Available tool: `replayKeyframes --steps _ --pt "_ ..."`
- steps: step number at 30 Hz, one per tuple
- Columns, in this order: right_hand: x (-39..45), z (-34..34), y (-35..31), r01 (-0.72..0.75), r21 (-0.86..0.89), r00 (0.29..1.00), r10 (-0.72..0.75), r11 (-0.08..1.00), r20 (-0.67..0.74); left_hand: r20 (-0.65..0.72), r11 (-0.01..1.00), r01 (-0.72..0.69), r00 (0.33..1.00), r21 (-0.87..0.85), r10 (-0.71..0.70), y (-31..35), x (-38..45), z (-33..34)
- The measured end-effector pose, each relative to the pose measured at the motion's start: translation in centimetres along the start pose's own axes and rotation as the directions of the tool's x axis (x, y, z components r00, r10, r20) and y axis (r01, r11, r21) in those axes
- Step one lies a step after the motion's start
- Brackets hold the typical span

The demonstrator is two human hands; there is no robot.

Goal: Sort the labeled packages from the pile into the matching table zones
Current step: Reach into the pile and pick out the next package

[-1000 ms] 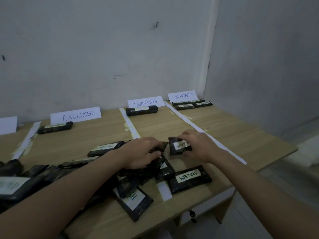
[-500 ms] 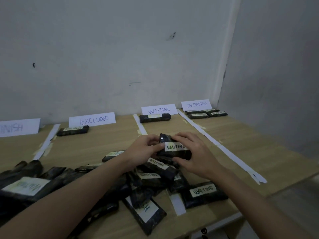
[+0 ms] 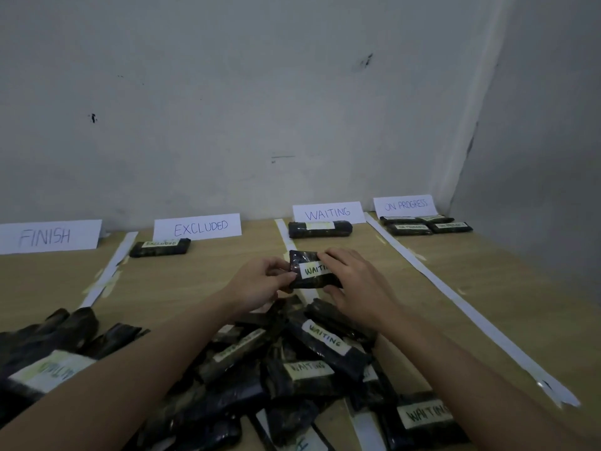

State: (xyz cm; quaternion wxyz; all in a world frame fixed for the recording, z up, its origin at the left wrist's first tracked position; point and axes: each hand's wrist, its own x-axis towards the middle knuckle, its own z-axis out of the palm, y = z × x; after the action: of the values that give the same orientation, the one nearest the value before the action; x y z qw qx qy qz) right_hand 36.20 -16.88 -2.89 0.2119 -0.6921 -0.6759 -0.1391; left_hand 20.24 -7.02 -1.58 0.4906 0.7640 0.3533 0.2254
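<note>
Both hands hold one dark package labelled WAITING above the table, over the white strip between two zones. My left hand pinches its left end; my right hand grips its right end and covers part of the label. Below my forearms lies the pile of dark labelled packages, several reading WAITING. Paper zone signs stand along the wall: FINISH, EXCLUDED, WAITING, ON PROGRESS.
One package lies in the EXCLUDED zone, one under the WAITING sign, several under ON PROGRESS. White paper strips divide the wooden table. Walls close the back and right side.
Both hands lifted the WAITING package off the pile and carried it forward toward the WAITING sign. The camera view tilted up and left, bringing the FINISH sign into sight.
</note>
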Motion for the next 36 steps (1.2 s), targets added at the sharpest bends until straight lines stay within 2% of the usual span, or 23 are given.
replayKeyframes --steps 5,9,14,17,22,25,30,33,36 --pt "5.0 2.9 4.1 -0.093 -0.003 0.987 0.092 0.996 0.133 0.006 0.951 -0.102 0.994 0.292 0.105 -1.7 3.8 -0.5" --pt "8.7 6.0 7.4 -0.176 -0.044 0.949 0.181 0.983 0.256 0.128 0.823 -0.232 0.973 0.519 0.193 -2.6 6.3 -0.4" --pt "12.0 8.1 10.1 -0.185 -0.053 0.899 0.191 0.981 0.395 0.251 0.661 -0.317 0.948 0.680 0.196 -3.1 7.9 -0.2" --pt "12.6 8.8 11.0 -0.159 -0.046 0.867 0.162 0.986 0.471 0.297 0.601 -0.361 0.932 0.713 0.207 -3.1 8.3 -0.2" --pt "10.8 7.6 10.0 -0.111 0.017 0.910 0.095 0.994 0.403 0.394 0.578 -0.450 0.890 0.681 0.230 -2.6 7.8 -0.3" --pt "8.0 5.3 8.2 -0.023 0.064 0.935 -0.001 0.998 0.355 0.491 0.503 -0.533 0.841 0.680 0.228 -2.2 6.7 -0.3" --pt "1.9 1.3 5.6 0.103 0.096 0.939 -0.128 0.990 0.320 0.667 0.332 -0.701 0.709 0.631 0.229 -1.3 4.8 0.0" --pt "-1.2 -0.3 4.4 0.127 0.105 0.934 -0.155 0.986 0.323 0.720 0.292 -0.745 0.662 0.600 0.208 -0.1 3.9 0.8" --pt "-3.5 -1.2 3.5 0.117 0.137 0.922 -0.159 0.984 0.353 0.750 0.304 -0.747 0.648 0.591 0.133 0.7 3.4 1.8"
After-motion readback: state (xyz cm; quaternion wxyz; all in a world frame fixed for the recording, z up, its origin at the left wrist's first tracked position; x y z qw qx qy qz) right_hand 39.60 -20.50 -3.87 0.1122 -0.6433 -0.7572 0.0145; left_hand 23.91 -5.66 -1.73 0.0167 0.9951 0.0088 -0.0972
